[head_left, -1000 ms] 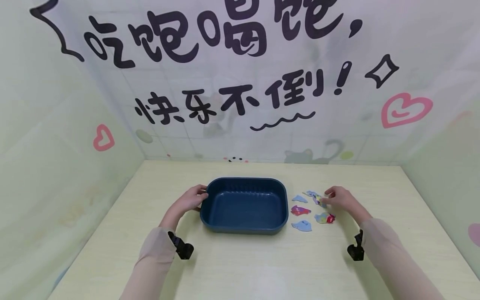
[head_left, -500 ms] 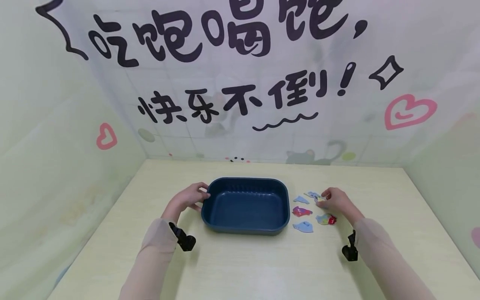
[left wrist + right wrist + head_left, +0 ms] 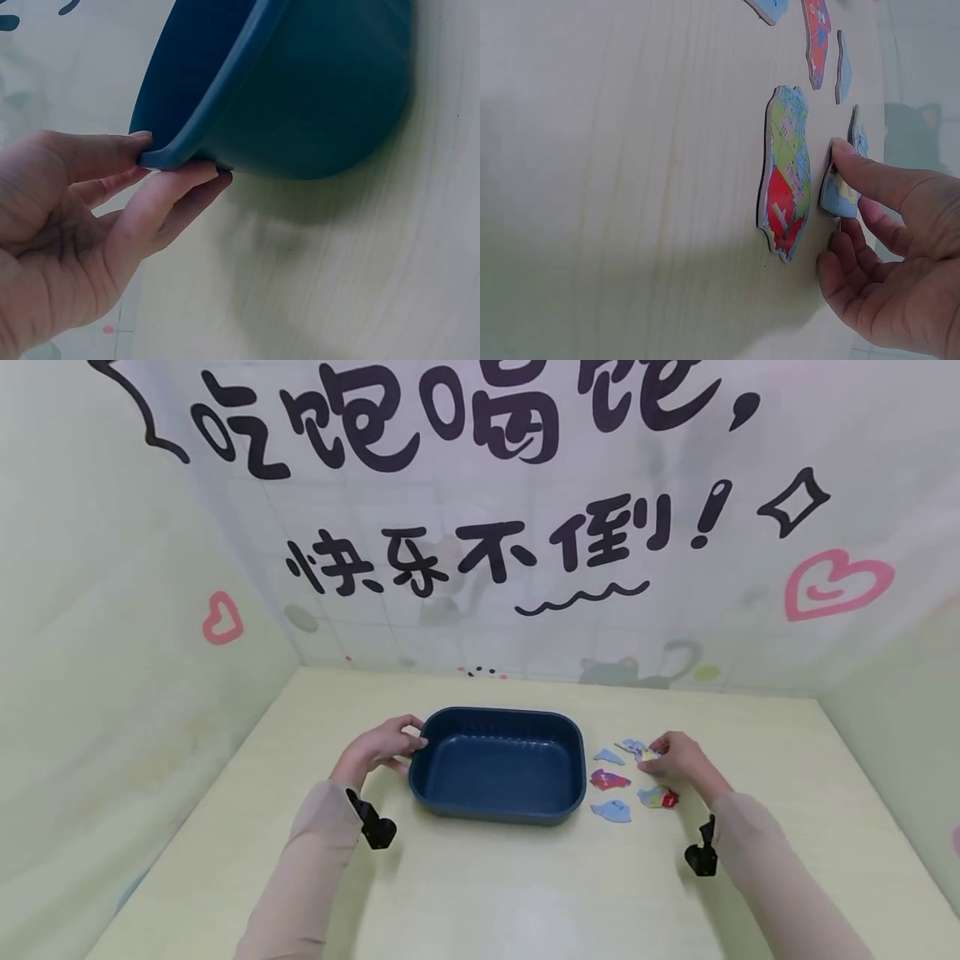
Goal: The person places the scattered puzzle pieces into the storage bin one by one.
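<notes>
Pinching the yellow-and-blue piece (image 3: 838, 201) between thumb and fingers, the right hand (image 3: 911, 277) has it at the right of the blue bin (image 3: 495, 777); whether it is off the worktop (image 3: 517, 893), I cannot tell. Its edge is thin, so a weak pinch could let it slip or flip over. Just beyond, toward the bin, is a second patterned piece (image 3: 859, 139), which a sideways pull might drag along. The red-and-green piece (image 3: 786, 176) lies nearer the person, where trailing fingers could nudge it. Farther out, the left hand (image 3: 82, 232) grips the bin's rim; a push there would likely slide the bin into the pink piece (image 3: 610, 781) just beside it.

Only the head view gives the bin's whole outline and its place among the pieces. The left wrist view shows fingers on both sides of the rim; the right wrist view reveals the pieces' thickness.
</notes>
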A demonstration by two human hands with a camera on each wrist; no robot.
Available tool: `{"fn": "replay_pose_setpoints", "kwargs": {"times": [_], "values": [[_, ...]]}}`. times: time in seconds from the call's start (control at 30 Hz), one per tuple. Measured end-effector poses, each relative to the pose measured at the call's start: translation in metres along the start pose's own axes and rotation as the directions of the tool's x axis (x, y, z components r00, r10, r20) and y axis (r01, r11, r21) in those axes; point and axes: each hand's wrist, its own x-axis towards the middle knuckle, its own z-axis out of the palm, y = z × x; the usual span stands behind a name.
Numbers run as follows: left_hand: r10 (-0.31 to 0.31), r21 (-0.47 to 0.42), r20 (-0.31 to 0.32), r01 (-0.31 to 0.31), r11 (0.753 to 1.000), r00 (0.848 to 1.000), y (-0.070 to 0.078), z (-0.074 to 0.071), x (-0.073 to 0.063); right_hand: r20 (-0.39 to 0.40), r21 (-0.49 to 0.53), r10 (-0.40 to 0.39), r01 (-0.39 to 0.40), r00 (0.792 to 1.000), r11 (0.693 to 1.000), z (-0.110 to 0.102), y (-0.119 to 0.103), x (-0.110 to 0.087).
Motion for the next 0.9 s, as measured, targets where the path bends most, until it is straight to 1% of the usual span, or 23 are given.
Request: {"fn": "replay_pose_setpoints", "kwargs": {"times": [0.17,0.37,0.6,0.77,0.9], "values": [[-0.002,-0.003,-0.010,0.002,1.000,1.000,0.003,0.003,0.001,0.004,0.040,-0.010,0.010,1.000,0.999,-0.004,-0.003,0.000],[-0.011,-0.009,-0.013,0.011,1.000,1.000,0.001,0.002,0.000,0.062,0.123,-0.049,0.041,0.997,0.992,-0.009,-0.003,-0.001],[0.000,-0.017,-0.010,0.000,1.000,1.000,0.001,0.000,-0.001,0.133,0.238,-0.060,0.027,0.989,0.971,-0.024,-0.008,-0.007],[0.001,-0.028,-0.012,-0.002,1.000,1.000,-0.001,0.001,0.000,0.147,0.270,-0.093,0.050,0.985,0.962,-0.035,-0.017,-0.009],[-0.002,-0.025,-0.016,0.002,1.000,1.000,-0.002,0.001,0.001,0.152,0.275,-0.109,0.064,0.982,0.959,-0.040,-0.026,-0.011]]}}
